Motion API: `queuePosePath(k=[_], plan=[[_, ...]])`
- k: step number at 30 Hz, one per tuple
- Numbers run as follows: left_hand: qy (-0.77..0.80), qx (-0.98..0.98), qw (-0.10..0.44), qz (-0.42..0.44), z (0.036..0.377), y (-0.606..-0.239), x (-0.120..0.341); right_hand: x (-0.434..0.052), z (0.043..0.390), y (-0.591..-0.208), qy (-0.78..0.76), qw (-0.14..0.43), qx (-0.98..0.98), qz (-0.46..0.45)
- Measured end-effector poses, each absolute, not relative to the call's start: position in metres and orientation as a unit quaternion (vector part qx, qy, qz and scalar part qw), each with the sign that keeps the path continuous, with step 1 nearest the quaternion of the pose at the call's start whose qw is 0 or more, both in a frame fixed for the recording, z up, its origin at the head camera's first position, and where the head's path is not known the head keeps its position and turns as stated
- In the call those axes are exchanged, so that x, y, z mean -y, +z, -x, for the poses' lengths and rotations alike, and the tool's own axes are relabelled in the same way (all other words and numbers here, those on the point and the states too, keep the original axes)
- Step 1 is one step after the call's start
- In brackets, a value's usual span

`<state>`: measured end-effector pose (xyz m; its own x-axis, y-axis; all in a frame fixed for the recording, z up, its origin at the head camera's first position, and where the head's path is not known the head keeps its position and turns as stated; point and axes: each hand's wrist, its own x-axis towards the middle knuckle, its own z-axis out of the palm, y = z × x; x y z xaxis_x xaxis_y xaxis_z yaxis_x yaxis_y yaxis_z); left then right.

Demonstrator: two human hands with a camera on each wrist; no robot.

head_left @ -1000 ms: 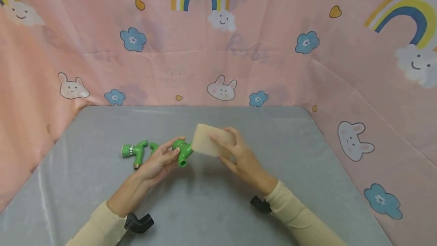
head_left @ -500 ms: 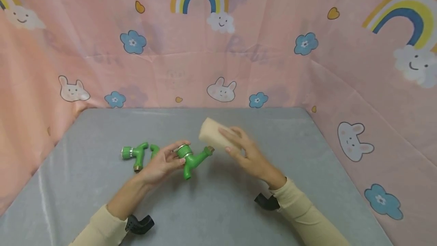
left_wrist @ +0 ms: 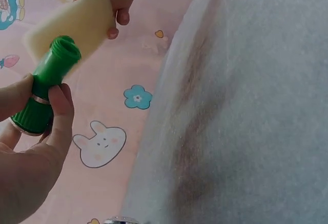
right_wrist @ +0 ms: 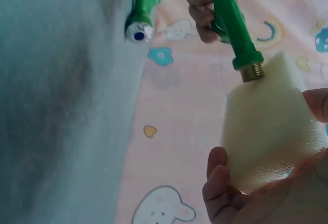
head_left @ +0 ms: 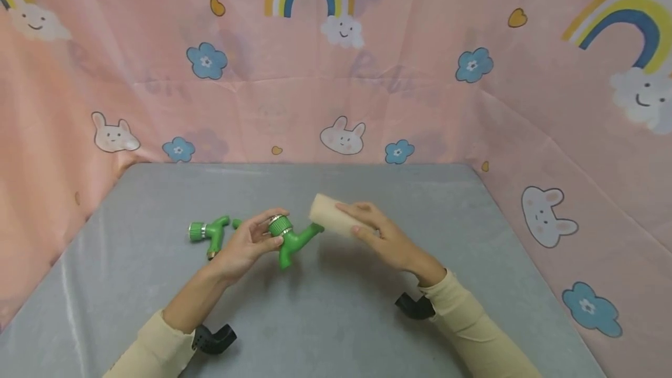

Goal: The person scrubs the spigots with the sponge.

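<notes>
Tap (head_left: pixel 296 242) in left hand (head_left: pixel 247 248), sponge (head_left: pixel 336 216) in right hand (head_left: pixel 391 244), both above table (head_left: pixel 336 319).
Head: forearms (head_left: pixel 194 302) angled inward, hands facing each other. Left wrist: fingers (left_wrist: pixel 62 119) curled round tap near its collar (left_wrist: pixel 40 100). Right wrist: thumb (right_wrist: pixel 319 103) and fingers spread wide, gripping sponge by opposite edges; brass thread (right_wrist: pixel 252 72) at sponge, contact can't tell.
</notes>
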<state>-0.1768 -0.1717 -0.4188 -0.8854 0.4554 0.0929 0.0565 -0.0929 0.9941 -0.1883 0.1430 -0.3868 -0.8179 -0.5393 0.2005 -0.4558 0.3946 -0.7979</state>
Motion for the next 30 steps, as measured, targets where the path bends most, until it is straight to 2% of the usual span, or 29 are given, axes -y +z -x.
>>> queuePosePath(k=[3,10,14,21,25,30], plan=[[0.728,-0.649,0.137,-0.172,0.179,-0.420,0.172,-0.146,0.188,-0.386,-0.460,0.022,-0.837,0.294],[0.757,-0.624,0.140,-0.131,0.177,-0.419,0.168,-0.121,0.174,-0.397,-0.365,-0.136,-0.843,0.371],[0.766,-0.611,0.148,-0.135,0.175,-0.418,0.165,-0.113,0.172,-0.403,-0.309,-0.176,-0.851,0.386],[0.790,-0.588,0.156,-0.079,0.176,-0.415,0.167,-0.126,0.186,-0.400,-0.300,-0.207,-0.877,0.311],[0.799,-0.569,0.180,-0.073,0.176,-0.413,0.166,-0.124,0.185,-0.398,-0.342,-0.207,-0.853,0.335],[0.808,-0.547,0.204,-0.076,0.174,-0.411,0.164,-0.114,0.174,-0.402,-0.342,-0.169,-0.843,0.380]])
